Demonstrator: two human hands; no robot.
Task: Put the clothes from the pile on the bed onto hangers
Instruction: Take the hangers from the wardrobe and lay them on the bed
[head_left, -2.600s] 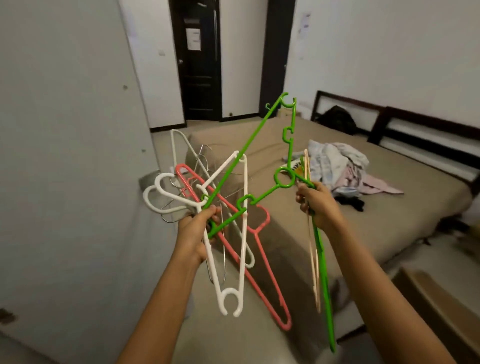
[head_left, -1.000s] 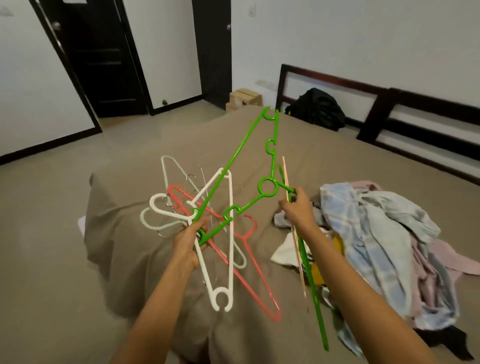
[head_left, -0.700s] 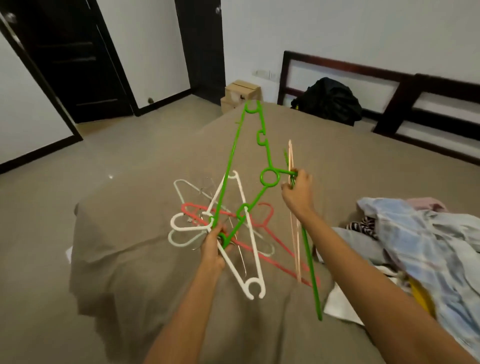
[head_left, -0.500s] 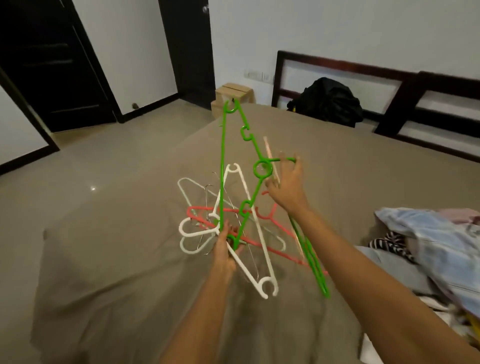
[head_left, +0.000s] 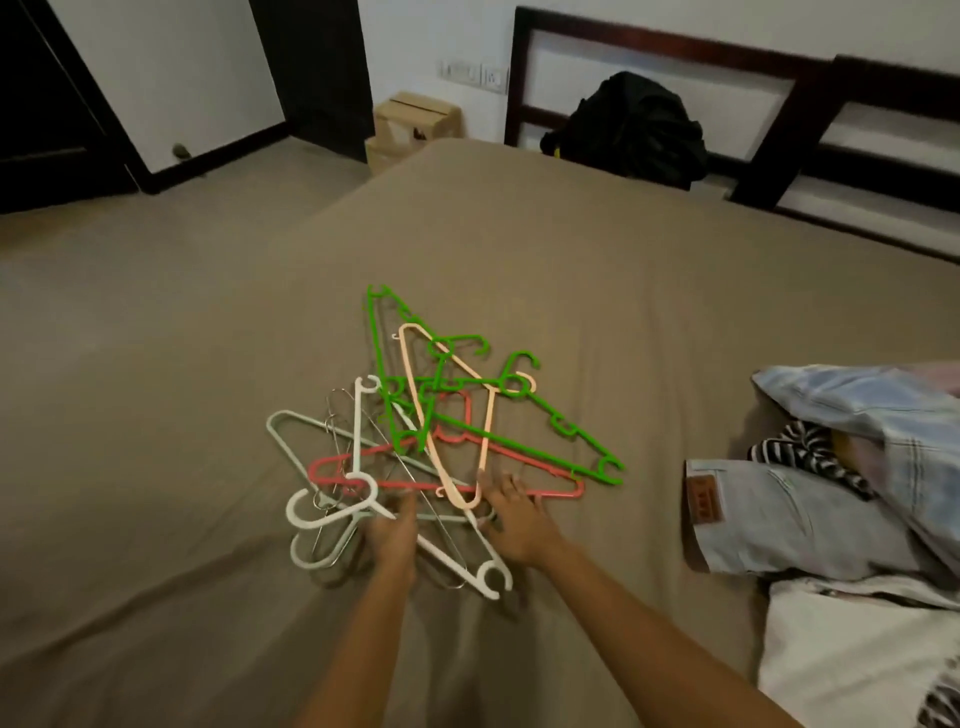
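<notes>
Your right hand (head_left: 511, 514) lies flat with the fingers spread. The fingertips (head_left: 488, 486) touch the near end of the hanger heap (head_left: 441, 452) and grip nothing. Your left hand (head_left: 392, 530) rests on the near edge of the same heap with its fingers pointing forward. Motion blur hides whether they hook round a hanger, so its grip cannot be told.

The heap lies on the brown bed sheet (head_left: 571, 260), in front of both hands. It contains:
- green hangers (head_left: 509, 441) on the far side;
- a peach hanger (head_left: 488, 426) across them;
- a red hanger (head_left: 319, 475) beneath;
- a white hanger (head_left: 358, 431) and a pale grey hanger (head_left: 280, 431) on the left;
- thin wire hangers (head_left: 337, 415) among them.

The clothes pile (head_left: 857, 441) lies on the same sheet to your right, apart from the heap. Light denim jeans (head_left: 779, 519) form its near edge. A black bag (head_left: 634, 130) sits against the dark headboard (head_left: 675, 47). A cardboard box (head_left: 415, 119) stands on the floor beyond the bed corner.
</notes>
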